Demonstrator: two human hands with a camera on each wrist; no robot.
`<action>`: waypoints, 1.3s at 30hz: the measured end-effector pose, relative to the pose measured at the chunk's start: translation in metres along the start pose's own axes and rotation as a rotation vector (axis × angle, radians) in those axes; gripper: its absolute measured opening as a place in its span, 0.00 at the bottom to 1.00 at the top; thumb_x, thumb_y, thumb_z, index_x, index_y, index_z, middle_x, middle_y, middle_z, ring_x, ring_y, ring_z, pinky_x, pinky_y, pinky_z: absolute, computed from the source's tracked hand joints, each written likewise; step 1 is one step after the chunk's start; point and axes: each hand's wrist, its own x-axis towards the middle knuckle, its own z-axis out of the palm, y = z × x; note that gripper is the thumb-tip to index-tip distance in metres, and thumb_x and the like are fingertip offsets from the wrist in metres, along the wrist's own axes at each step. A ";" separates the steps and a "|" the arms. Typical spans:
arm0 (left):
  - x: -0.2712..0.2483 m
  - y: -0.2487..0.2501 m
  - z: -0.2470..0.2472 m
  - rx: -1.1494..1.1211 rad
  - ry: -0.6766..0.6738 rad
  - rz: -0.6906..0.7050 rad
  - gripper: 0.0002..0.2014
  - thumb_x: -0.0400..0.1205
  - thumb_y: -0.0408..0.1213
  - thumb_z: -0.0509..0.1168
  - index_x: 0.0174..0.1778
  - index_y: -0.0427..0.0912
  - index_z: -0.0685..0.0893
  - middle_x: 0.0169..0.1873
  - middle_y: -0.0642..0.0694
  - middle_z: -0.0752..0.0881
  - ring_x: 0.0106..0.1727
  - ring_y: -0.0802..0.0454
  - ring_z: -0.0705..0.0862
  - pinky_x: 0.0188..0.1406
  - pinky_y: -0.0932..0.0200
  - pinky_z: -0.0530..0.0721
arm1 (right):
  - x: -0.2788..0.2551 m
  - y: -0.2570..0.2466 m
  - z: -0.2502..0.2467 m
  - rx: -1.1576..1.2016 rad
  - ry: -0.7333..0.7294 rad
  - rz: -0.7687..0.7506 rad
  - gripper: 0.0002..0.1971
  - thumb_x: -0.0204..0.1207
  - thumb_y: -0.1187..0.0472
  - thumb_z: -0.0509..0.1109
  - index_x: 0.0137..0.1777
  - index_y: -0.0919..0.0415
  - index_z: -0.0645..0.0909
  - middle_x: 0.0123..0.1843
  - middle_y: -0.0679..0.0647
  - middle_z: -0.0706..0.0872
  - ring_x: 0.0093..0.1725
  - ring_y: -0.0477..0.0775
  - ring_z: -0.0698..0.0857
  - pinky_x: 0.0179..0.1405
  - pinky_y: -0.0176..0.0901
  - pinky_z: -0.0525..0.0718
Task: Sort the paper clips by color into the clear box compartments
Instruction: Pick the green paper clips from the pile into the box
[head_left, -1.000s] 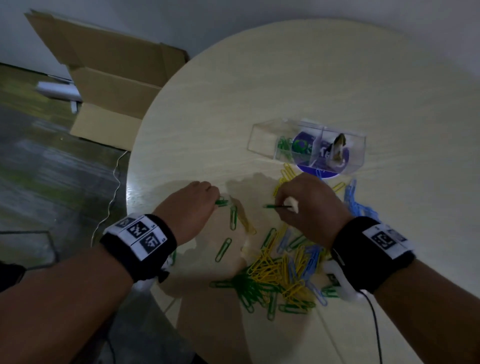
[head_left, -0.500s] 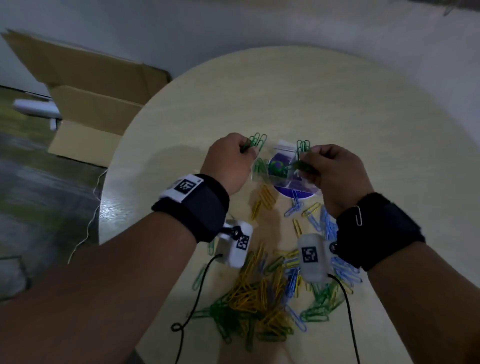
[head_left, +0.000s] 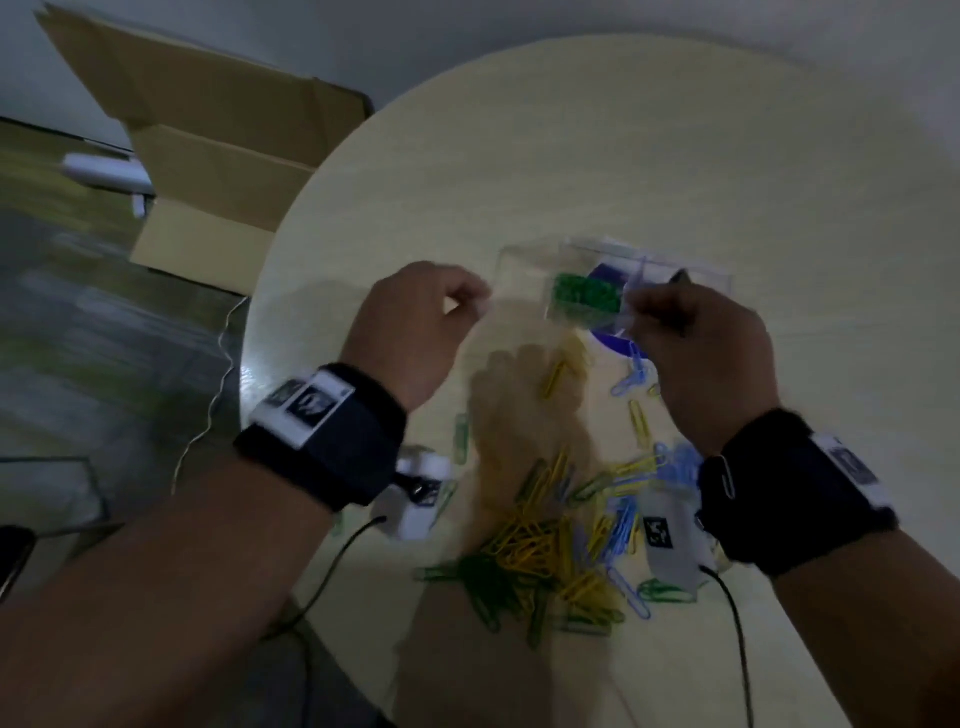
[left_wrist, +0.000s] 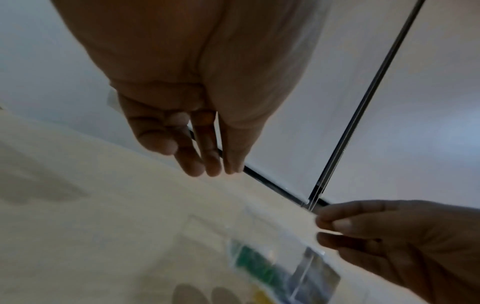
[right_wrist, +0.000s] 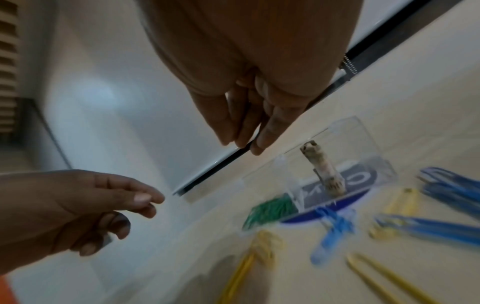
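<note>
Both hands empty by the box, greens in.
L→R: cardboard carton (head_left: 208, 156) on floor; my left hand (head_left: 415, 332) loose, holding nothing, just left of clear box (head_left: 524, 270) on the round pale desk (head_left: 675, 156); green clips (head_left: 587, 299) sit in its left compartment; right hand (head_left: 701, 353) fingers relaxed, nothing pinched, at box front, I'd guess free to regrab; mixed clip pile (head_left: 561, 545) nearer me.

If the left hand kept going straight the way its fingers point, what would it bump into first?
Probably the clear box. The left hand hovers empty just beside its near-left wall, fingers aimed that way. The hand's height above the table is unclear, so it might pass over the rim.
</note>
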 end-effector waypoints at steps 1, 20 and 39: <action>-0.021 -0.017 -0.009 0.060 -0.029 0.001 0.07 0.83 0.44 0.67 0.52 0.53 0.88 0.49 0.54 0.86 0.44 0.57 0.82 0.50 0.60 0.79 | -0.019 0.002 0.003 -0.037 -0.040 -0.036 0.09 0.75 0.58 0.73 0.55 0.51 0.87 0.48 0.45 0.88 0.47 0.41 0.84 0.43 0.21 0.75; -0.138 -0.112 -0.006 0.324 -0.303 0.076 0.02 0.81 0.35 0.66 0.48 0.44 0.82 0.47 0.46 0.81 0.51 0.44 0.77 0.48 0.52 0.75 | -0.133 0.040 0.027 -0.576 -0.460 -0.391 0.34 0.72 0.29 0.57 0.78 0.39 0.65 0.85 0.43 0.57 0.85 0.57 0.47 0.80 0.65 0.53; -0.175 -0.063 0.024 0.194 -0.287 0.272 0.11 0.80 0.42 0.66 0.56 0.49 0.87 0.41 0.49 0.85 0.45 0.46 0.82 0.44 0.54 0.80 | -0.139 0.053 0.022 -0.467 -0.268 -0.606 0.16 0.76 0.55 0.66 0.63 0.54 0.84 0.66 0.51 0.85 0.64 0.61 0.80 0.67 0.54 0.75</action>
